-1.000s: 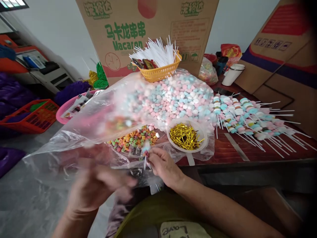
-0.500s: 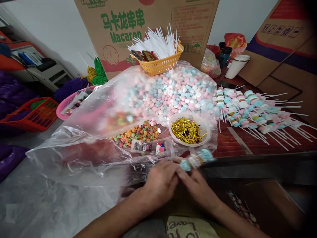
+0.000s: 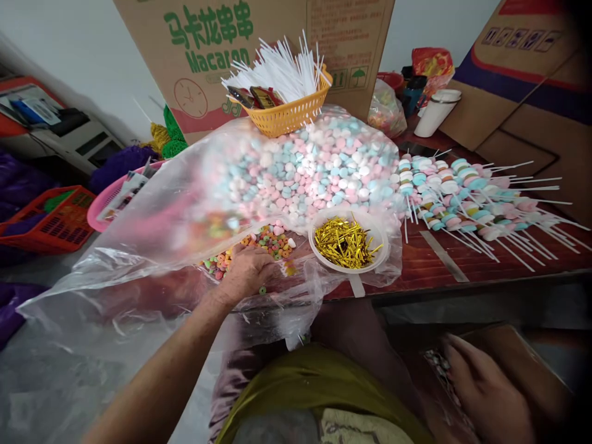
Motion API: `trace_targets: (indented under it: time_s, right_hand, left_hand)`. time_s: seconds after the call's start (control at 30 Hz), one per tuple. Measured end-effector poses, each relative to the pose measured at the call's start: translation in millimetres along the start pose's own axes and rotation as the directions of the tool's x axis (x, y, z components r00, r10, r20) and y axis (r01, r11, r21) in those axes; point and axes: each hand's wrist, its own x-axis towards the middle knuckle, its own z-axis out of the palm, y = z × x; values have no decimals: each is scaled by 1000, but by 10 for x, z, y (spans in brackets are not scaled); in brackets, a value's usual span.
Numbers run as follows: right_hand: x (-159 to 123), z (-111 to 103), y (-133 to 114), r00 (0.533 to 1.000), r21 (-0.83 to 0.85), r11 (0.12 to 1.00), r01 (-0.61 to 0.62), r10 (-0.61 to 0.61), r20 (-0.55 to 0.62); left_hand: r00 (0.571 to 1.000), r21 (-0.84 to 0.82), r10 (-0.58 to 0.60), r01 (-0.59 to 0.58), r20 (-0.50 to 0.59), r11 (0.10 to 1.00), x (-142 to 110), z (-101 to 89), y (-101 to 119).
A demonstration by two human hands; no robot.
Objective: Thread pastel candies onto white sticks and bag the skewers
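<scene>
My left hand (image 3: 250,268) reaches onto the table's near edge, fingers curled downward over the spot beside a spread of colourful ring-shaped cereal pieces (image 3: 272,240). What lies under its fingers is hidden; a small blurred yellow and white piece (image 3: 289,267) shows just right of the fingertips. My right hand (image 3: 485,388) is low at the right, below table height, smeared by motion. It is beside a clear-wrapped bundle (image 3: 437,361) at an open cardboard box (image 3: 518,354). A white bowl (image 3: 385,246) of gold twist ties (image 3: 345,242) stands right of my left hand.
A big clear bag (image 3: 115,271) of pink, blue and white candies (image 3: 319,166) covers the table. Behind it stands a yellow basket (image 3: 291,117) of white sticks (image 3: 277,71). Candy skewers (image 3: 462,191) are piled at right, near a white cup (image 3: 437,114).
My hands have come apart. The left went left to the cereal pieces; the right went down and right. The blue and white candy skewer they held is no longer visible.
</scene>
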Motion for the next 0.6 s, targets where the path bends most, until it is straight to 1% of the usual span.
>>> trace_targets:
  time_s: [0.03, 0.07, 0.1, 0.13, 0.17, 0.2, 0.23, 0.27, 0.3, 0.37, 0.4, 0.43, 0.47, 0.53, 0.6]
  right_hand:
    - [92, 138, -282, 980, 44, 980, 194, -195, 28]
    - [188, 276, -603, 904, 114, 905, 409, -420, 87]
    - [286, 406, -943, 803, 182, 804, 565, -587, 99]
    - [381, 524, -1283, 708, 232, 703, 672, -702, 75]
    - [473, 628, -1603, 629, 251, 616, 747, -777, 36]
    - [557, 718, -1886, 581, 248, 564, 788, -814, 3]
    - [634, 796, -2121, 550, 232, 538, 810, -835, 12]
    - [701, 862, -2302, 531, 226, 526, 820, -846, 44]
    - [758, 917, -2428, 509, 244, 510, 825, -858, 73]
    - [838, 987, -2534, 458, 332, 474, 816, -880, 130]
    - [860, 999, -2529, 441, 383, 458, 802, -887, 137]
    - [869, 995, -2499, 441, 426, 454, 782, -887, 137]
    - [869, 975, -2450, 463, 455, 467, 758, -877, 129]
    - [849, 894, -2330, 558, 475, 537, 697, -823, 111]
    - [828, 776, -2214, 643, 465, 609, 643, -759, 104]
  left_hand:
    - [1000, 5, 15, -15, 19, 1000, -8, -46, 0]
    - [999, 24, 25, -27, 46, 999, -19, -91, 6]
    - [997, 60, 27, -32, 71, 998, -31, -133, 19]
    - [996, 111, 16, -26, 87, 993, -46, -173, 38]
    - [997, 172, -5, -9, 83, 985, -63, -211, 66]
    - [998, 233, -29, 14, 63, 972, -79, -252, 102]
    - [998, 274, -43, 31, 39, 961, -95, -298, 144]
    - [999, 282, -41, 35, 16, 959, -108, -350, 190]
    - [1000, 255, -26, 22, 13, 967, -118, -405, 237]
    - [997, 112, 13, -21, 74, 993, -127, -505, 324]
    - [994, 16, 20, -22, 105, 1000, -126, -537, 358]
    - [994, -76, 11, -3, 108, 997, -120, -548, 384]
    - [995, -155, -14, 29, 96, 987, -109, -533, 404]
    - [996, -271, -89, 90, 18, 958, -68, -433, 439]
    - [992, -341, -116, 91, -53, 936, -4, -285, 489]
